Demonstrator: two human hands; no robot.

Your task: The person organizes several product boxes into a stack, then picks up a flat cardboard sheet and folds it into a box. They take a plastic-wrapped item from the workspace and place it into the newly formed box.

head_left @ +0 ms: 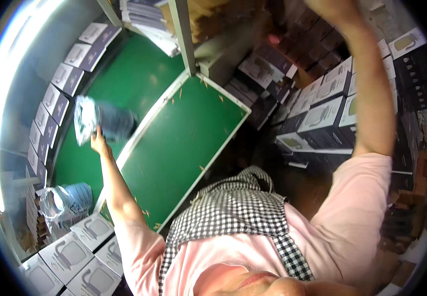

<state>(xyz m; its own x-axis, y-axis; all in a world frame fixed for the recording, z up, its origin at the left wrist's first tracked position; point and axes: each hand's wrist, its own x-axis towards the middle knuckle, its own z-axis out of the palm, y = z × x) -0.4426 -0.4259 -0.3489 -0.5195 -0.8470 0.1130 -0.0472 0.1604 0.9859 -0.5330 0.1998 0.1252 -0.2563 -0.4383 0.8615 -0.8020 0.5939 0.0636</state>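
Observation:
My left arm stretches out over the green work surface (119, 69). The fingers of my left hand (98, 142) are closed on the near edge of a bluish item in a crinkled clear plastic bag (107, 120). The item has a dark, rounded far end, and its exact kind is hidden by the wrapping. My right arm is raised at the right side. My right hand (329, 9) reaches the top edge of the view, blurred and partly cut off, so its fingers cannot be made out.
White-and-dark printed boxes (51, 96) line the surface's left edge. Another plastic-wrapped bluish item (68, 201) stands at lower left beside stacked boxes (67, 259). More boxes (319, 118) are piled at right. A metal post (182, 34) rises at the surface's far side, near flat white stacks (147, 24).

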